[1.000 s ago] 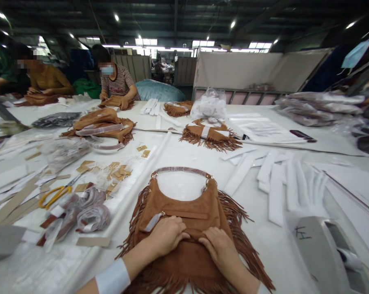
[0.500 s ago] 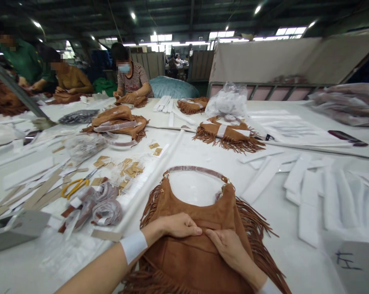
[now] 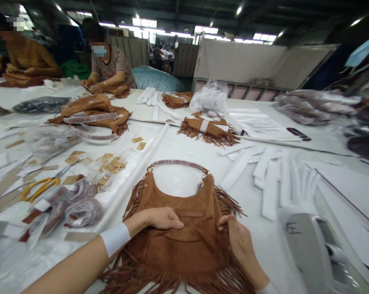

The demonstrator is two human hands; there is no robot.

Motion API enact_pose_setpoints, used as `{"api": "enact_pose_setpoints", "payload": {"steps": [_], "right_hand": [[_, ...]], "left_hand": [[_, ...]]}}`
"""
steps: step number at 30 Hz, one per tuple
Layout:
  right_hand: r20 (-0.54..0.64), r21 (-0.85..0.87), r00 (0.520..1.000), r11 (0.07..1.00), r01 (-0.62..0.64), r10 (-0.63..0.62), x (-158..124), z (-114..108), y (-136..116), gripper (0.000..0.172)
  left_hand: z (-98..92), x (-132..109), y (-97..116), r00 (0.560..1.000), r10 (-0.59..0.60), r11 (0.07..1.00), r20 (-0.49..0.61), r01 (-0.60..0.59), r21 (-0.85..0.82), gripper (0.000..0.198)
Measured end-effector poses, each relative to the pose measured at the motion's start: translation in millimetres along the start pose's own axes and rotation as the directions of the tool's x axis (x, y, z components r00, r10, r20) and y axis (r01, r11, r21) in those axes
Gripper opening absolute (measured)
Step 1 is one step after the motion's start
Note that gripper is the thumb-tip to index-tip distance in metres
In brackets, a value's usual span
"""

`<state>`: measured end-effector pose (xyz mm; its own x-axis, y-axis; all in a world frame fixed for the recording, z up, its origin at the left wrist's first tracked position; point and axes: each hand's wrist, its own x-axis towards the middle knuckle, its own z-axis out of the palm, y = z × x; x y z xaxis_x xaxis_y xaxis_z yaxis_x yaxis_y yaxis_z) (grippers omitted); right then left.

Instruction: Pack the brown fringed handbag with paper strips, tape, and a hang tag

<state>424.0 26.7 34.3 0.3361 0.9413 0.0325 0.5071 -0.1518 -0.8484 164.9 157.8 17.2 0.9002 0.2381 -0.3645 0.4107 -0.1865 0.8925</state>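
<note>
A brown suede handbag (image 3: 184, 245) with long fringe lies flat in front of me, its plastic-wrapped handle (image 3: 178, 163) arching away from me. My left hand (image 3: 166, 218) is closed, thumb against curled fingers, pinching the suede near the middle of the front. A white band circles that wrist. At the bag's right side edge, my right hand (image 3: 238, 234) is closed with curled fingers gripping the suede. Just above the left hand runs a narrow slit-like strip (image 3: 189, 213) across the bag front. Folds crease the suede between the two hands.
Plastic-wrapped rolled straps (image 3: 83, 212), yellow-handled scissors (image 3: 40, 188) and tan tags (image 3: 112, 163) lie to the left. White foam strips (image 3: 270, 183) and a grey box (image 3: 308, 249) are on the right. More fringed bags (image 3: 207, 128) lie farther back, where co-workers (image 3: 109, 67) handle similar ones.
My right hand has moved from the bag's middle, beside the left hand, out to its right edge. The left hand stays on the front. The view has turned right.
</note>
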Motion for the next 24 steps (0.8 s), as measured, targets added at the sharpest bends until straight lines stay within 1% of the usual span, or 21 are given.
{"api": "enact_pose_setpoints", "payload": {"steps": [1,2,3,4,5,6,8,10,11,12,14,16,18,20,21,22,23,24], "right_hand": [[-0.018,-0.004,0.999,0.999,-0.042,0.042,-6.9,-11.8,3.0,0.063],[-0.006,-0.026,0.998,0.998,-0.063,0.063,-14.4,-21.4,5.6,0.065],[0.029,-0.063,0.998,0.996,-0.055,0.057,-22.3,-27.9,7.2,0.065],[0.07,-0.109,0.997,0.994,-0.022,0.029,-29.9,-30.5,7.8,0.063],[0.1,-0.156,0.995,0.987,0.028,-0.012,-36.8,-29.0,7.2,0.059],[0.113,-0.201,0.992,0.976,0.085,-0.063,-42.7,-23.8,5.8,0.055],[0.094,-0.287,0.981,0.939,0.192,-0.172,-50.0,-4.7,2.2,0.048],[0.044,-0.36,0.967,0.899,0.248,-0.25,-50.9,18.2,0.5,0.047],[0.025,-0.373,0.964,0.893,0.253,-0.263,-49.1,28.2,1.1,0.049],[0.013,-0.364,0.967,0.9,0.241,-0.254,-46.0,35.9,2.6,0.052],[0.022,-0.276,0.985,0.946,0.171,-0.171,-37.3,43.5,7.6,0.056],[0.119,-0.11,0.991,0.992,0.067,-0.054,-27.7,42.4,13.0,0.058],[0.262,0.06,0.965,0.997,-0.05,0.033,-19.7,37.7,16.8,0.059],[0.357,0.146,0.932,0.981,-0.126,0.066,-15.4,34.3,17.8,0.06],[0.355,0.145,0.932,0.982,-0.124,0.065,-14.8,33.6,17.0,0.06],[0.317,0.118,0.947,0.989,-0.09,0.048,-15.4,33.6,15.1,0.059],[0.254,0.068,0.967,0.997,-0.024,0.006,-17.2,34.0,11.9,0.058],[0.177,0.003,0.982,0.998,0.068,-0.068,-20.1,34.8,7.4,0.055]], "left_hand": [[1.0,-0.4,0.0,1.0,0.011,1.0,0.003,-0.011,0.001,0.064],[1.8,-0.7,-0.1,1.0,0.022,1.0,0.004,-0.022,0.003,0.064],[2.3,-0.9,0.0,0.999,0.034,0.999,0.005,-0.034,0.006,0.064],[2.7,-1.0,0.1,0.999,0.043,0.999,0.006,-0.043,0.011,0.064],[3.0,-1.2,0.3,0.999,0.051,0.999,0.005,-0.051,0.017,0.064],[3.3,-1.4,0.6,0.998,0.056,0.998,0.004,-0.056,0.024,0.064],[4.1,-2.1,1.0,0.998,0.059,0.997,-0.004,-0.058,0.04,0.065],[5.4,-3.1,0.8,0.998,0.058,0.997,-0.017,-0.057,0.058,0.065],[6.0,-3.5,0.5,0.998,0.057,0.996,-0.025,-0.056,0.068,0.065],[6.7,-3.8,0.1,0.998,0.056,0.996,-0.035,-0.054,0.077,0.065],[7.7,-3.6,-0.9,0.997,0.053,0.994,-0.058,-0.047,0.098,0.064],[8.3,-2.7,-1.3,0.995,0.049,0.992,-0.084,-0.038,0.121,0.063],[8.5,-1.7,-0.5,0.993,0.045,0.989,-0.106,-0.03,0.142,0.063],[8.5,-1.6,1.0,0.992,0.042,0.987,-0.115,-0.023,0.159,0.062],[8.5,-2.0,1.9,0.993,0.04,0.986,-0.114,-0.02,0.167,0.062],[8.4,-2.7,2.7,0.993,0.036,0.984,-0.111,-0.016,0.175,0.061],[8.1,-3.6,3.3,0.994,0.032,0.983,-0.107,-0.013,0.181,0.061],[7.6,-4.7,3.7,0.994,0.028,0.983,-0.104,-0.009,0.184,0.061]]}}
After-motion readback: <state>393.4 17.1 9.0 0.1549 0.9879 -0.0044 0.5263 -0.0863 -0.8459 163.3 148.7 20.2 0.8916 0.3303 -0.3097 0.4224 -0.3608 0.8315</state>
